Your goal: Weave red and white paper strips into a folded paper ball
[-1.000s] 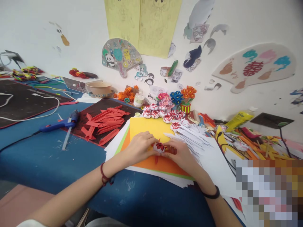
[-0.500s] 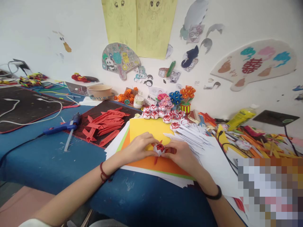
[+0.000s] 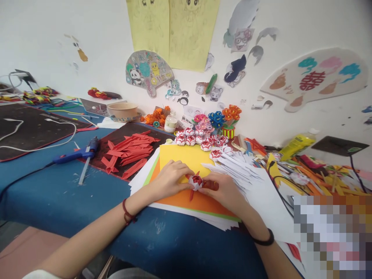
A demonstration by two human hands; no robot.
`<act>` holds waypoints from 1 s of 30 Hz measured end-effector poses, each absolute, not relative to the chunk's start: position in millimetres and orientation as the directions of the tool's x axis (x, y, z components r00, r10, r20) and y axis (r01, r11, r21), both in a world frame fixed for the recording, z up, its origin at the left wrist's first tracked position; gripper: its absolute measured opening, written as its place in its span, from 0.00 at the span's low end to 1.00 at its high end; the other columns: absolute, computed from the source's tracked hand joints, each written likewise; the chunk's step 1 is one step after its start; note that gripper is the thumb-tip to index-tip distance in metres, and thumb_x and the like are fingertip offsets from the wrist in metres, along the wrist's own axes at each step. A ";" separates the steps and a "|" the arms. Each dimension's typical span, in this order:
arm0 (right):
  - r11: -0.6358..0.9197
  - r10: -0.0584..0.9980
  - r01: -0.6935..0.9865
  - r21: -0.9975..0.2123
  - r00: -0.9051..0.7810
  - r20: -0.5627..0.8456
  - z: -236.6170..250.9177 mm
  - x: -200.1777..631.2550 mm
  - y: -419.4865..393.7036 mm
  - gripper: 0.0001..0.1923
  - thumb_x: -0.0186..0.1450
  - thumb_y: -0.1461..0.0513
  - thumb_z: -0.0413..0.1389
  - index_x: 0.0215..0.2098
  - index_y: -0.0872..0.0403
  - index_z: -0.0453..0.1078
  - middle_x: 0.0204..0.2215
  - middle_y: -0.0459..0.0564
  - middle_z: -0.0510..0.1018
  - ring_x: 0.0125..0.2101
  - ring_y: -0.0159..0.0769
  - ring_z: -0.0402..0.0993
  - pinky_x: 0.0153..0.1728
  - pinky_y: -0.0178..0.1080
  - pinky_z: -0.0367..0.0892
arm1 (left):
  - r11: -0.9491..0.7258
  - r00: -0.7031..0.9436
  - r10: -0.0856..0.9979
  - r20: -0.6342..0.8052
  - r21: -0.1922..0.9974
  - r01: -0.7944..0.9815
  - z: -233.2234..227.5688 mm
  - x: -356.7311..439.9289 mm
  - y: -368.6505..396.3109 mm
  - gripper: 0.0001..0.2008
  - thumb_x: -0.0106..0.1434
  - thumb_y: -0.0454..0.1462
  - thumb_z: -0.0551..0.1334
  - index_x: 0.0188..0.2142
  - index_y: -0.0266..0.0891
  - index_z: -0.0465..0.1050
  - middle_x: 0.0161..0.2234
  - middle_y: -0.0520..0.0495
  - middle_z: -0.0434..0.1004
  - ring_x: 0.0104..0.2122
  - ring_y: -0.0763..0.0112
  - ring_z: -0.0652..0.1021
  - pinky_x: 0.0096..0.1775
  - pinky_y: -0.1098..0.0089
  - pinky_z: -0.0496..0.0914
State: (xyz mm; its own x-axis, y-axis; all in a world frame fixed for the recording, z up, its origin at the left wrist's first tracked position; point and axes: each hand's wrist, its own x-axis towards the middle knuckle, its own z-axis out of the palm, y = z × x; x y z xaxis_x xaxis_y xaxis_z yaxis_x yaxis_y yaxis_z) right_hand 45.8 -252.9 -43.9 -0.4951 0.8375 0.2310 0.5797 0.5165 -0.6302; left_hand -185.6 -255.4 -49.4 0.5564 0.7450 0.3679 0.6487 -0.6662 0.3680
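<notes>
Between my two hands is a small folded paper flower (image 3: 196,182), white outside with red inside, above a stack of coloured paper (image 3: 171,199). Thumb and fingers of my left hand (image 3: 173,178) pinch its left side. My right hand (image 3: 222,188) grips it from the right, fingers curled. Red paper points stick out above and below the flower. Behind my hands stand several finished red-and-white paper flowers (image 3: 190,140). A heap of folded red paper strips (image 3: 130,151) lies left of the stack, and folded white strips (image 3: 236,166) lie to its right.
A blue glue gun (image 3: 77,154) with its cord rests on the blue tabletop at left. Further back are a bowl (image 3: 123,111), a small bottle (image 3: 171,123) and bead-like flowers (image 3: 231,115). A yellow bottle (image 3: 299,144) leans over paper scraps (image 3: 322,176) at right.
The view has shifted very slightly. Both hands keep hold of the paper flower in almost the same place, with hardly any visible movement.
</notes>
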 end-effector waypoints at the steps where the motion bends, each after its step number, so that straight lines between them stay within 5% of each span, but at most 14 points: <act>1: 0.515 0.839 0.583 -0.629 -0.493 0.229 -44.3 46.1 -252.6 0.10 0.60 0.53 0.65 0.36 0.48 0.80 0.26 0.44 0.78 0.26 0.36 0.70 0.28 0.38 0.61 | -0.666 0.559 0.745 0.364 0.366 0.650 -49.3 -185.9 -255.1 0.18 0.64 0.51 0.64 0.45 0.41 0.74 0.42 0.47 0.79 0.43 0.63 0.74 0.42 0.66 0.60; 11: 0.521 0.842 0.607 -0.600 -0.480 0.245 -48.4 41.2 -254.0 0.13 0.58 0.55 0.67 0.39 0.51 0.77 0.31 0.46 0.78 0.30 0.38 0.72 0.31 0.39 0.64 | -0.676 0.546 0.733 0.405 0.350 0.648 -54.5 -186.6 -254.6 0.19 0.63 0.51 0.65 0.44 0.40 0.73 0.41 0.47 0.79 0.42 0.63 0.75 0.42 0.65 0.60; 21: 0.682 0.697 0.602 -0.416 -0.361 0.620 -49.4 42.3 -251.5 0.14 0.59 0.61 0.66 0.44 0.50 0.74 0.38 0.51 0.73 0.42 0.46 0.70 0.43 0.48 0.68 | -0.745 0.480 0.603 0.637 0.233 0.626 -39.9 -186.1 -267.6 0.15 0.67 0.43 0.63 0.50 0.40 0.70 0.45 0.47 0.79 0.42 0.65 0.75 0.44 0.63 0.59; 25: 0.721 0.668 0.551 -0.420 -0.393 0.632 -45.9 43.3 -252.8 0.21 0.61 0.61 0.64 0.52 0.49 0.71 0.46 0.54 0.72 0.48 0.47 0.70 0.49 0.49 0.69 | -0.770 0.493 0.552 0.673 0.185 0.611 -38.7 -186.9 -269.6 0.15 0.68 0.42 0.62 0.51 0.40 0.70 0.46 0.45 0.79 0.42 0.65 0.75 0.44 0.63 0.59; 30: 0.775 0.614 0.465 -0.428 -0.391 0.686 -47.2 42.4 -255.1 0.16 0.63 0.63 0.62 0.49 0.48 0.72 0.44 0.50 0.79 0.46 0.43 0.75 0.48 0.46 0.70 | -0.778 0.462 0.535 0.707 0.200 0.595 -37.3 -187.1 -271.4 0.16 0.68 0.43 0.62 0.53 0.40 0.69 0.46 0.44 0.80 0.41 0.65 0.75 0.43 0.63 0.60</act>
